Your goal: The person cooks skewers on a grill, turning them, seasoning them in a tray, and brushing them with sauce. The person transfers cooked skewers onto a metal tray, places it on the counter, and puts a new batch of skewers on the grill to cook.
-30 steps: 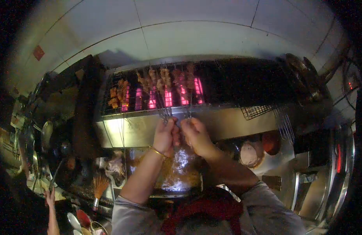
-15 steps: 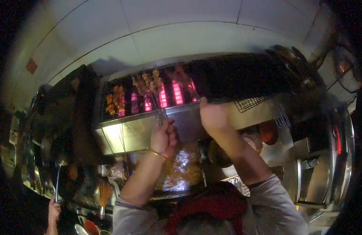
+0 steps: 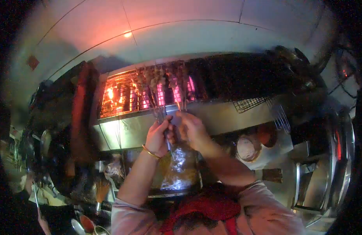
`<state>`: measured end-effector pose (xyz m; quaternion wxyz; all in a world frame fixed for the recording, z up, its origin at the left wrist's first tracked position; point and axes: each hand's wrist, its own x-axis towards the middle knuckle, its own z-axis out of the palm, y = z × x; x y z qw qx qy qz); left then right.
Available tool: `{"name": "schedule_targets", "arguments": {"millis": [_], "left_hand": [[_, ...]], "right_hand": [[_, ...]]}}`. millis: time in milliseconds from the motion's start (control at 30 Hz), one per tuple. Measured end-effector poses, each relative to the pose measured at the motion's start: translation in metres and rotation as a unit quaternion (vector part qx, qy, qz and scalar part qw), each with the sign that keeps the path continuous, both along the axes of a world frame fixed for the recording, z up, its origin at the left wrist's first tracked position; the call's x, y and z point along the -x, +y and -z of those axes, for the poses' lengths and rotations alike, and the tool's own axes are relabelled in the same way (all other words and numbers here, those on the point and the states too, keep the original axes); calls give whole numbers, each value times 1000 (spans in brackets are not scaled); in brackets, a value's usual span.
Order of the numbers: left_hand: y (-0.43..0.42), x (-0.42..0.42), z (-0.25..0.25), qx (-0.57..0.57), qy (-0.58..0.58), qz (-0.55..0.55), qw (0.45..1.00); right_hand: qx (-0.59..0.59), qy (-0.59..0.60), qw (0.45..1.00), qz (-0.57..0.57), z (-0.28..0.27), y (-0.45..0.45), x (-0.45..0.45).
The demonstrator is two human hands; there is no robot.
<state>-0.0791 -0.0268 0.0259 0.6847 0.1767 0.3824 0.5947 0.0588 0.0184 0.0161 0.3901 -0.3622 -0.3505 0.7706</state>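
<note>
My left hand [image 3: 158, 138] is closed on a bunch of metal skewers at the grill's front edge; their meat [image 3: 154, 78] lies over the glowing bars. Just to its right, my right hand [image 3: 192, 129] has its fingers closed round the ends of more skewers, whose meat [image 3: 180, 82] rests over the pink-lit part. At the left end of the grill [image 3: 130, 114], orange flame [image 3: 112, 94] flares around other skewered meat, which is hard to make out. Thin skewer ends hang down over the steel front there.
Below my hands is a shiny tray of liquid [image 3: 175, 172]. To the right are a bowl of white stuff [image 3: 248, 149], a red bowl [image 3: 266, 135] and a wire rack [image 3: 249, 104]. A brush [image 3: 102, 191] stands lower left, near another person's arm [image 3: 43, 224].
Flame has flared up at the grill's left end, reddening the wall. My right hand moved right, then back left beside my left hand. The other person's hand moved down and left.
</note>
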Motion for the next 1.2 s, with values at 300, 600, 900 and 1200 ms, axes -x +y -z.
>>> {"name": "schedule_targets", "arguments": {"millis": [300, 600, 900, 1200], "left_hand": [[-79, 3, 28, 68, 217, -234, 945], [-32, 68, -24, 251, 872, -195, 372], [-20, 103, -39, 306, 853, -98, 412], [-17, 71, -1, -9, -65, -116, 991]], "right_hand": [[-99, -121, 983, -97, 27, -20, -110], [-190, -225, 935, -196, 80, -36, -223], [-121, -228, 947, -190, 67, -40, -267], [4, -212, 973, -86, 34, -64, -244]]}}
